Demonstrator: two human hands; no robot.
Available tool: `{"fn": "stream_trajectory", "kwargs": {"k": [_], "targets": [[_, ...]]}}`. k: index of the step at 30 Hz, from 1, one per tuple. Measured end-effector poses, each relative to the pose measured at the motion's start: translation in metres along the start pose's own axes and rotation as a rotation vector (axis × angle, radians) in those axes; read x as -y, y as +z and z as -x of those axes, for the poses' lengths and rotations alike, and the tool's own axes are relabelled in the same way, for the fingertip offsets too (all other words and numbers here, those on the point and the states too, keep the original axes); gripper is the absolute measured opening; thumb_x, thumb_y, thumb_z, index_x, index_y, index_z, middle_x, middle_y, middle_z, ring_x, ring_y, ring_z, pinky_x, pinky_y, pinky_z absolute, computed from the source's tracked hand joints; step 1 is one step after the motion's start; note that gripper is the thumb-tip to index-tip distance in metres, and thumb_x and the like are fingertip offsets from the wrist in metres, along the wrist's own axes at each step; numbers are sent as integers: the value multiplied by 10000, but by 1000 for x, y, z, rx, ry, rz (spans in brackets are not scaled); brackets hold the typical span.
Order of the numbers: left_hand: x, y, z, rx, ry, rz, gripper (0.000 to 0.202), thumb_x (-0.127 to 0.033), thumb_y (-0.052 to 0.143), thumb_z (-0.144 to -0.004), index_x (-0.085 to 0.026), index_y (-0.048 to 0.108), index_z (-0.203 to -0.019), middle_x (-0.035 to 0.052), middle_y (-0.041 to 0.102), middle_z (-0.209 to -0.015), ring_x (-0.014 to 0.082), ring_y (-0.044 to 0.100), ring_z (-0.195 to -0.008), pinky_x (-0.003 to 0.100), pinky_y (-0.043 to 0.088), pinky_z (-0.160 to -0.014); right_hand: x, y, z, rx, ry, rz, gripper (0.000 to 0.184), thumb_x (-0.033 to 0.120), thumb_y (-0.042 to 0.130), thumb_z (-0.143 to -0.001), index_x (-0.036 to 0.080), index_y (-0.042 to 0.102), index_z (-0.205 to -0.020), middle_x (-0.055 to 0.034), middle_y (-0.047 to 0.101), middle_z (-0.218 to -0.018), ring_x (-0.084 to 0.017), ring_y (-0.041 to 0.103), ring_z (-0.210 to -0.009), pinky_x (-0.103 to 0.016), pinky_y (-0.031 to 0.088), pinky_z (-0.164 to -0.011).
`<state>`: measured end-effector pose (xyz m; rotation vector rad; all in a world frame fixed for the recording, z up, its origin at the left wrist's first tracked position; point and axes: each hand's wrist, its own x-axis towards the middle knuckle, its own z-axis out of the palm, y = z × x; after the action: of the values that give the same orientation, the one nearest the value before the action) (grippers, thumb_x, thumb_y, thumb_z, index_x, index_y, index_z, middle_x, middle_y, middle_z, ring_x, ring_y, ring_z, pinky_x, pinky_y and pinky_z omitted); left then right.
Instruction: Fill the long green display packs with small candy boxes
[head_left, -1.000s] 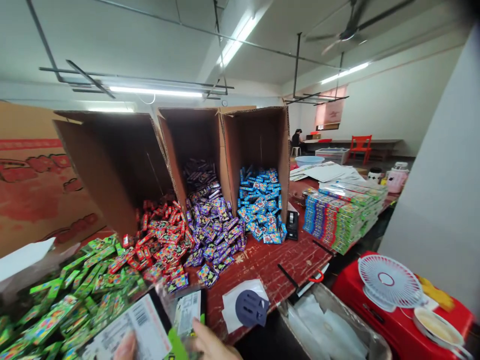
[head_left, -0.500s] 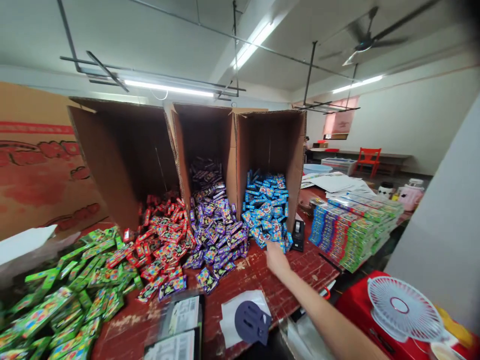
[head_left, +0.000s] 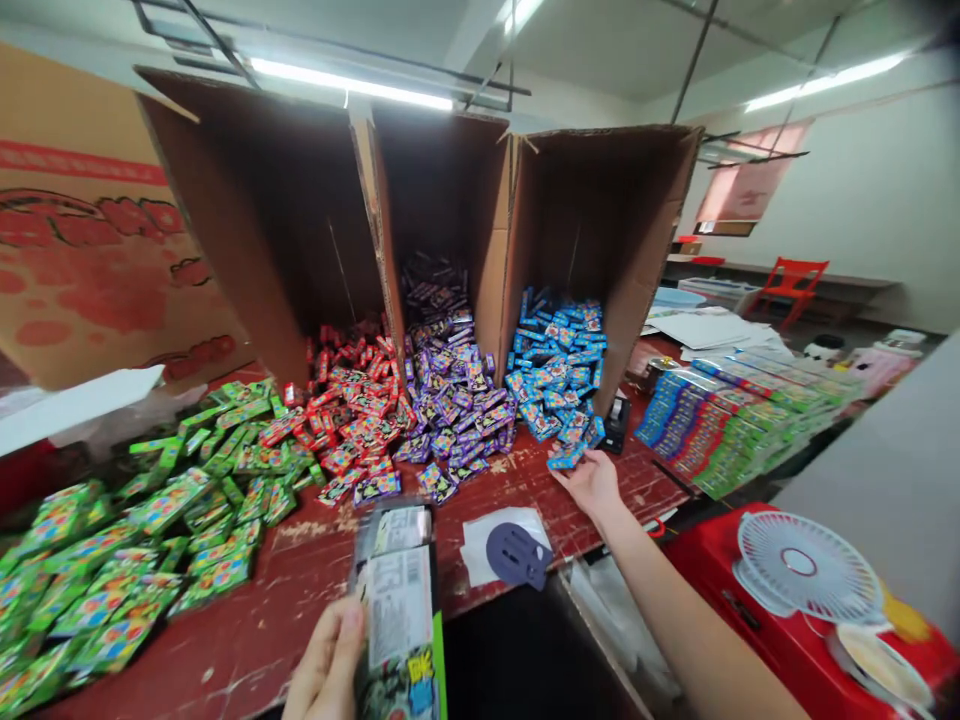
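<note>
At left, green packets [head_left: 169, 500] lie heaped on the red table [head_left: 247, 645]; your left hand [head_left: 330, 655] grips the left edge of a labelled bag [head_left: 400, 605]; farther right, a blue packet [head_left: 566, 457], at the front of the blue heap [head_left: 555, 370], is pinched by your right hand [head_left: 596, 488]

Working remotely, I see small oblong green packets [head_left: 221, 525] with multicoloured spots, likewise oblong red packets [head_left: 356, 425], purple packets [head_left: 454, 410] and blue packets [head_left: 559, 365]. I make out a flat black rectangular pouch [head_left: 405, 640] with white label [head_left: 397, 600] and lime-green edge [head_left: 439, 660], and a dark-red tabletop [head_left: 232, 645], pale-scuffed.
</note>
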<state>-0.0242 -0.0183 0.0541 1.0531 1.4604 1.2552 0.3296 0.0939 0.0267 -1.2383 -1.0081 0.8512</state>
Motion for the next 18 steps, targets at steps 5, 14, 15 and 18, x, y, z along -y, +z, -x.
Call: {"fn": "stream_trajectory", "kwargs": {"k": [5,14,15,18], "targets": [[-14,10,5,162,81,11,496,-603,571,-717,-186,664,-970,53,704,-973,264,584,-1034,303,478,-870,51,64,59,101,37,-289,250,416,450,-843,194,510,-941,-104,670,-898,-241,658,-841,-419,530,-748],[-12,5,39,191,68,89,428,-546,567,-752,-181,665,-952,69,696,-978,267,598,-986,296,485,-823,104,151,110,550,-49,-297,368,430,634,-772,201,558,-1050,-29,651,-975,-159,613,-824,-265,509,-715],[-13,5,40,199,76,110,398,-529,567,-761,-184,663,-935,61,698,-960,254,610,-945,281,491,-791,103,150,111,502,-86,-298,406,414,639,-774,212,536,-1111,-37,632,-1044,-165,603,-878,-275,503,-757],[-16,6,41,206,96,138,357,-517,575,-761,-186,656,-869,45,702,-885,224,624,-846,257,491,-749,99,145,115,321,-207,-329,473,372,642,-784,261,465,-1209,-53,567,-1174,-181,574,-974,-286,504,-786]]}}
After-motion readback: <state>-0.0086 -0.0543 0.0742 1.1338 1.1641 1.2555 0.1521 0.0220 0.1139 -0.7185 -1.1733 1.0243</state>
